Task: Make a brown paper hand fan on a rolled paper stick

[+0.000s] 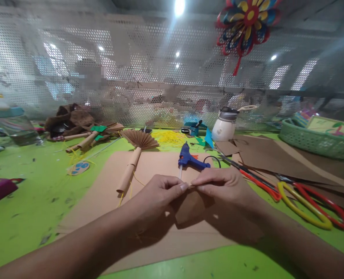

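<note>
A small piece of brown paper (190, 209) is pinched along its top edge between both hands. My left hand (163, 193) closes thumb and fingers on the edge, and my right hand (224, 186) grips it close beside. Beneath them lies a large sheet of brown paper (102, 217). Just beyond the hands rests a blue glue gun (189, 158) with a white glue stick in its rear. To the left, a pleated paper fan (139, 139) tops a rolled paper tube (129, 170) with yellow strings.
Scissors with yellow and red handles (305, 205) and orange-handled scissors (259, 182) lie at the right by brown sheets (270, 159). A green basket (314, 143), white jar (224, 126), yellow shreds (172, 136) and water container (15, 126) stand farther back. A perforated screen (131, 77) rises behind.
</note>
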`<state>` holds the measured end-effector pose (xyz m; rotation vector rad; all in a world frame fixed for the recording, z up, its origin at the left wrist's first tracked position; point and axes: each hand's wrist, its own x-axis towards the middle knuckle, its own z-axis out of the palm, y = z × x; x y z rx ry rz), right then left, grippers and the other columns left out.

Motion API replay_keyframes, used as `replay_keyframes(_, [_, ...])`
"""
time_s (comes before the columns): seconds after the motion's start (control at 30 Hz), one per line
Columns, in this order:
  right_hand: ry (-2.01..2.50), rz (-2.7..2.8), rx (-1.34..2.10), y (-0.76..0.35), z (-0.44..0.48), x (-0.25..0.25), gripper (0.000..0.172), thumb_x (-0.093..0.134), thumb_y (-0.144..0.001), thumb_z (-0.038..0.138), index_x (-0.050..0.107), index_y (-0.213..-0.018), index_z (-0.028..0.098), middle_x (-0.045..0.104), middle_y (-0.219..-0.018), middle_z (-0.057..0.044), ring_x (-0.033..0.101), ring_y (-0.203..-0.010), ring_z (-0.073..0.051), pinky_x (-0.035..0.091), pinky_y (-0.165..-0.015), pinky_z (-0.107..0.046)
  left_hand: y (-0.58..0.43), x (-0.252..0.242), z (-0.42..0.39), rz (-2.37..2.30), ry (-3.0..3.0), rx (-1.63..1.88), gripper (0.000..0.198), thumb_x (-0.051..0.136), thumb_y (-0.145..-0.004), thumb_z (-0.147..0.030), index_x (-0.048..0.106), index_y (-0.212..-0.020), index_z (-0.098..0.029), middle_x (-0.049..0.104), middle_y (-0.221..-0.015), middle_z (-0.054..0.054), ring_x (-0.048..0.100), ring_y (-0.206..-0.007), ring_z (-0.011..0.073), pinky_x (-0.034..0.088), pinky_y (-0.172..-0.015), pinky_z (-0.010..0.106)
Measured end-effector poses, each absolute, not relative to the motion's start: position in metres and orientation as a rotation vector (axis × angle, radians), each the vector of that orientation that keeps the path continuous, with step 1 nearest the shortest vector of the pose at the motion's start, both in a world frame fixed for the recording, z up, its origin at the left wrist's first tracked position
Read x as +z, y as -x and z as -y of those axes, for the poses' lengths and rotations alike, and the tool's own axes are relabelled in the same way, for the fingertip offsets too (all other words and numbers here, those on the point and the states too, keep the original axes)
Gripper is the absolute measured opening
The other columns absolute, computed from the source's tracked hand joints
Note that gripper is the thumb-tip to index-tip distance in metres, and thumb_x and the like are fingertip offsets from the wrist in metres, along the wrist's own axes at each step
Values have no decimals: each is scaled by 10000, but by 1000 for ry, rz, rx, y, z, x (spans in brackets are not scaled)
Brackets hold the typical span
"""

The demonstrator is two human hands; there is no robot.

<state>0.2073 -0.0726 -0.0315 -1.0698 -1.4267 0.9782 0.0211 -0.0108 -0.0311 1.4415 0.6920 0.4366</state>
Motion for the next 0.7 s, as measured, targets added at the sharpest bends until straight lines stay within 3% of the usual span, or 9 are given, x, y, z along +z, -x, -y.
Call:
replay_keyframes(0.13, [1080, 1344, 1002, -202, 75, -31, 141, 660, -713, 121, 763, -756, 206, 677, -745, -23, 601, -680, -131, 462, -580, -227, -21, -36, 10, -702, -1505, 435, 382, 600, -782, -497, 684, -850, -131, 659, -753, 56, 546, -650, 151, 361, -566, 242])
replay_keyframes(0.4, [1142, 1393, 1286, -211, 71, -22, 270, 655, -649, 82, 710, -896, 176, 674, -872, -47, 609, -762, -160, 477, -631, -250, -22, -39, 10, -763, -1598, 518, 285, 626, -762, -417, 683, -759, -138, 613, -630, 24, 519, -580, 142, 349, -520, 239])
replay_keyframes(0.63, [1226, 1503, 1335, -210, 75, -17, 82, 671, -721, 186, 660, -790, 143, 625, -660, -19, 556, -592, -122, 441, -556, -240, -24, -32, 14, -801, -1746, 550, 217, 580, -789, -325, 650, -680, -151, 548, -552, -15, 473, -543, 122, 347, -514, 230])
replay_keyframes(0.7, [1258, 1469, 1255, -211, 75, -19, 136, 670, -751, 265, 647, -727, 133, 593, -588, -7, 523, -534, -108, 417, -513, -231, -25, -28, 18, -814, -1772, 554, 212, 565, -795, -298, 643, -657, -157, 532, -528, -24, 458, -529, 116, 343, -513, 227])
